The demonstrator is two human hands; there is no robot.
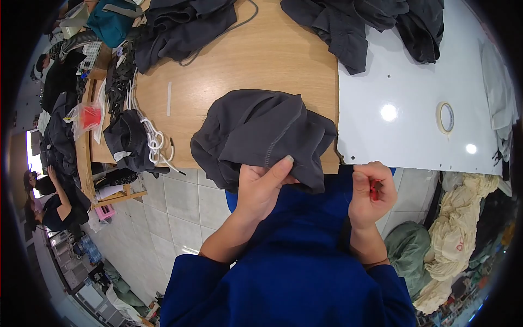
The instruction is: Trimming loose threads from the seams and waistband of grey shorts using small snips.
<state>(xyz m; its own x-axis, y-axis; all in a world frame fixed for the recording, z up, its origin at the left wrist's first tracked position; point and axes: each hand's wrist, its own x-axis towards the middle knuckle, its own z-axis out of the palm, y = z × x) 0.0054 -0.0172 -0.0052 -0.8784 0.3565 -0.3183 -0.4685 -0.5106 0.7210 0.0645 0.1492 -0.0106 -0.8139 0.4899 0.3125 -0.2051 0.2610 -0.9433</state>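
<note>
The left hand [261,188] is closed on the near edge of a dark grey garment [264,136], thumb on top and fingers curled under the cloth. The garment lies bunched on the near edge of the wooden table [239,60], its near part hanging off the edge toward the person, a line of stitching running down its middle.

The right hand [371,193] is held apart from the garment, to its right, over the gap between table and body. Its fingers are curled shut around a small red tool [375,189], of which only a bit shows between thumb and fingers; what kind of tool it is cannot be told. Both forearms come out of blue sleeves [283,283].

To the right of the wooden table, touching it, is a white table [403,136]. A roll of tape [445,117] lies flat on it, well to the right of the hands. At the far side, more dark garments [365,24] are heaped across the seam of the two tables, and another dark pile [180,27] lies at the far left of the wood. Near the left edge of the wooden table a small dark piece [128,139] lies beside white cords [155,139].

On the floor to the right are cream cloth [463,218] and a green bundle [408,248]. At the far left, another person [57,204] in dark clothes sits, well away.
</note>
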